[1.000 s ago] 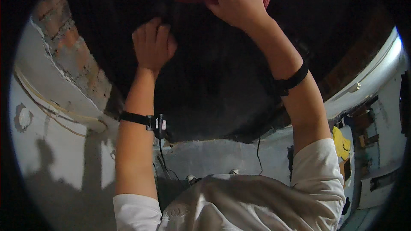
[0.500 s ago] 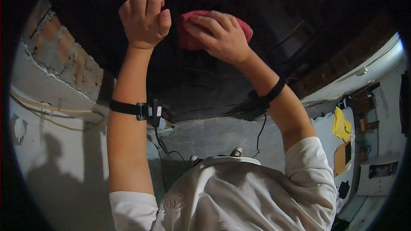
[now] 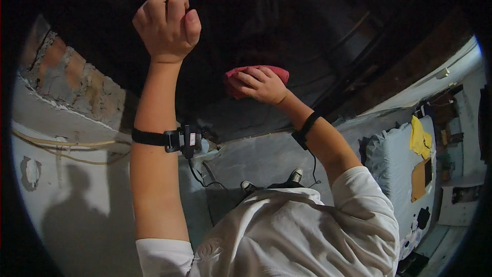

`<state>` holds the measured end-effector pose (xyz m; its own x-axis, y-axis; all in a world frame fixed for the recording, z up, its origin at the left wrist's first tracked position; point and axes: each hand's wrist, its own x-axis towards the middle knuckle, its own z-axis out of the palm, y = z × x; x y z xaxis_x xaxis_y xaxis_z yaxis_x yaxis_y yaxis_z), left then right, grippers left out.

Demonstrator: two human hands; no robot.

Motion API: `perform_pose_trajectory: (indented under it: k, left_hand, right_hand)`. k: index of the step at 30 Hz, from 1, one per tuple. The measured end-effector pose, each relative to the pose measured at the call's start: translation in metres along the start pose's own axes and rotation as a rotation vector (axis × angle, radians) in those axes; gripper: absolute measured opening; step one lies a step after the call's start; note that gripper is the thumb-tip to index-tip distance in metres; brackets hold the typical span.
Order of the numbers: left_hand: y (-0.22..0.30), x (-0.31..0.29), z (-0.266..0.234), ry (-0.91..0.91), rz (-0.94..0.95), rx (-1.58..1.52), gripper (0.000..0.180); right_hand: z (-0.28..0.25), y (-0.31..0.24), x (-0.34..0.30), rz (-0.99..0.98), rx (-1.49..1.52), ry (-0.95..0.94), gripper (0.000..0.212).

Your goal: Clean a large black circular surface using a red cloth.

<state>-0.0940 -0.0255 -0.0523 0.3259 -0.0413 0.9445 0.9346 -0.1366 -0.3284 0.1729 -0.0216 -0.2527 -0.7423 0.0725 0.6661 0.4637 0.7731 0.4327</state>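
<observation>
A folded red cloth (image 3: 280,74) lies under my right hand (image 3: 269,88), pressed to a large, dark, glossy surface (image 3: 302,46) in front of me. The fingers of that hand curve over the cloth and cover its middle. Higher up and to the left, my left hand (image 3: 166,30) is raised with its fingers curled in, the thumb folded alongside. Whatever it grips, if anything, is lost in the dark. Each forearm wears a black strap; on the left one sits a small black device (image 3: 190,140) with a cable.
A broken edge of bare brick (image 3: 77,66) runs along the left, above a pale wall with a yellowish hose (image 3: 77,142). At the right stands a pale covered table (image 3: 389,159) with a yellow cloth (image 3: 420,138) and brown cardboard (image 3: 421,179). My shoes (image 3: 295,175) are on the grey floor.
My right hand has slid the red cloth down the dark surface, closer to my body. The left hand stays curled and has shifted slightly left. The view has tilted a little.
</observation>
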Motion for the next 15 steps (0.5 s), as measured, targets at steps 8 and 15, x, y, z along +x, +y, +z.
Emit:
perform_pose_trajectory:
  k: [8,15]
  left_hand:
    - [0.000,0.000,0.005,0.018,0.013,0.026,0.024]
    - [-0.005,-0.001,0.006,-0.001,0.037,0.034,0.020]
  right_hand:
    - [0.010,-0.032,-0.029,0.101,0.159,-0.153,0.045]
    - [-0.038,-0.065,-0.013,0.611,0.325,0.061,0.069]
